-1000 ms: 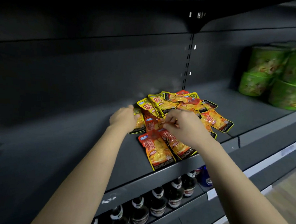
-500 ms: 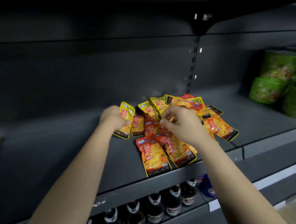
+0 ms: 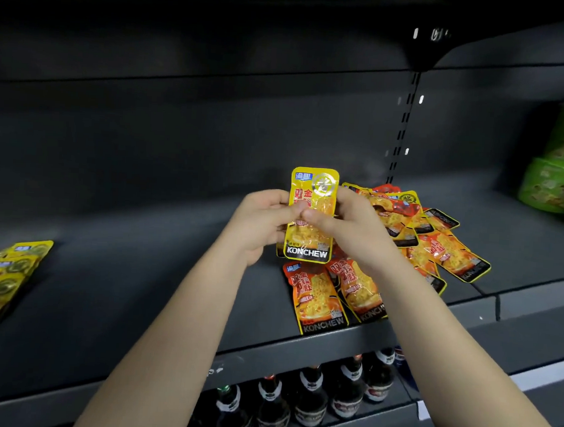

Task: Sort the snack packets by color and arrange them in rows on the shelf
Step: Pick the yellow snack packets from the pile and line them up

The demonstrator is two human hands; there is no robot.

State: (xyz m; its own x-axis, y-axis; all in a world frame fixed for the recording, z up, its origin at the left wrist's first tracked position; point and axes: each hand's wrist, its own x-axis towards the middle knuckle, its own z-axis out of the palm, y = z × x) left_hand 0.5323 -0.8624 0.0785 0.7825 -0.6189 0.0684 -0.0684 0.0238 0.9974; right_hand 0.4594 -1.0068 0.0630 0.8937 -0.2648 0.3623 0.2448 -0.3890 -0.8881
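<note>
Above the heap of orange and yellow snack packets [image 3: 436,252] on the dark shelf [image 3: 137,287], the left hand [image 3: 260,225] and right hand [image 3: 352,231] both pinch one upright yellow KONCHEW packet [image 3: 308,249], thumbs meeting on its front; left of the heap, well apart, lies a row of yellow packets [image 3: 3,272]

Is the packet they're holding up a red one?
No, the packet held by the left hand and right hand is yellow; the red packets lie below it.
</note>
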